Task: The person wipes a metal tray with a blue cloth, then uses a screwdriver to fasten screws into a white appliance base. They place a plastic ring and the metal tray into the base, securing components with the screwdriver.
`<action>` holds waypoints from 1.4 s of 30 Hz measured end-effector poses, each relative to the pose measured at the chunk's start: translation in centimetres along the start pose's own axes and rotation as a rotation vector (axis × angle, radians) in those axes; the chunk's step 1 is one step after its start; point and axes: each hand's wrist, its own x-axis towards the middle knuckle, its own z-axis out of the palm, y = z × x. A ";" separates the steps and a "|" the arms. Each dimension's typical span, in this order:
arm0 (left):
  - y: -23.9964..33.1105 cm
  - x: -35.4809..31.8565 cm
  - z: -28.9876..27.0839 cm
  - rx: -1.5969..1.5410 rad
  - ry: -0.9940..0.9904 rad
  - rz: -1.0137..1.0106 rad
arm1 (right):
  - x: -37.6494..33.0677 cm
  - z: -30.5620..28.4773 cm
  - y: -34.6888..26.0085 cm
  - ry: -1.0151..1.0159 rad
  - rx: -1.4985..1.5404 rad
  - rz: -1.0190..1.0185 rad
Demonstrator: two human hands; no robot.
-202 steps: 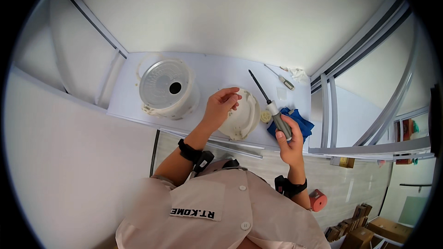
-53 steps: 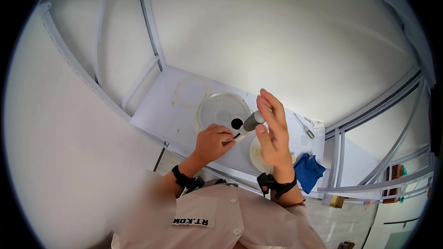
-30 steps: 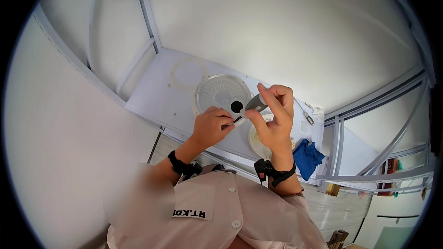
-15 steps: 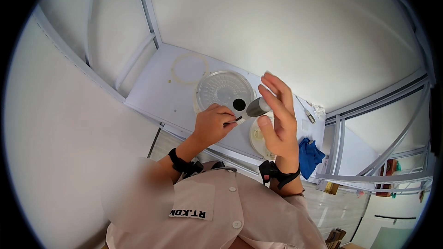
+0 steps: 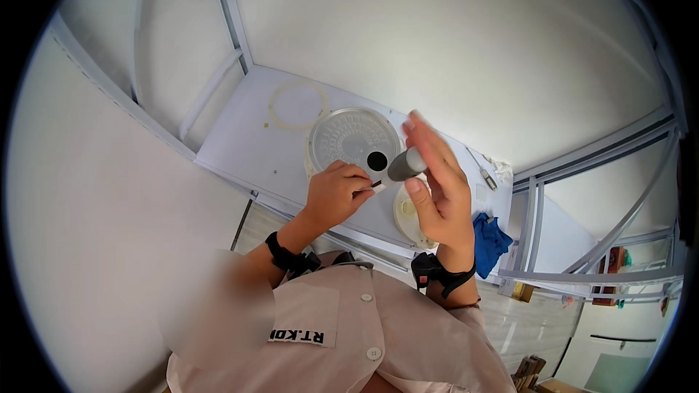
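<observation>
My left hand (image 5: pixel 338 195) is closed in a pinch on a small pale piece with a dark strip (image 5: pixel 376 185), mostly hidden by the fingers. Opposite it, my right hand (image 5: pixel 440 193) has its fingers stretched up and its thumb apart. Beside that palm is a grey cylinder (image 5: pixel 405 166) with a lighter end, lying tilted in view; whether the palm touches it or it stands free I cannot tell. Beyond both hands a round, ridged, clear-grey disc (image 5: pixel 349 135) lies on the white table (image 5: pixel 240 138). A black round spot (image 5: pixel 377 161) shows at its near right edge.
A cream round piece (image 5: pixel 409 211) is partly behind my right hand. A thin yellowish ring (image 5: pixel 274 105) lies at the far left. To the right are a screwdriver (image 5: pixel 486 177), a crumpled white scrap (image 5: pixel 502 169) and a blue cloth (image 5: pixel 492 244). Grey frame bars (image 5: pixel 535 229) border the table.
My right hand's fingers have tipped slightly to the left and are blurred. The grey cylinder beside them has shifted a little and turned. My left hand is almost where it was.
</observation>
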 end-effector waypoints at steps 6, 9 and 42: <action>0.0 0.0 0.0 -0.006 -0.005 -0.016 | -0.9 -0.5 0.4 -0.018 -0.427 -0.105; 0.1 0.0 -0.1 -0.008 -0.004 -0.011 | -0.8 0.0 0.3 0.015 -0.381 -0.096; 0.2 0.0 0.1 0.013 -0.008 -0.014 | -1.1 1.4 -0.3 0.072 -0.377 -0.112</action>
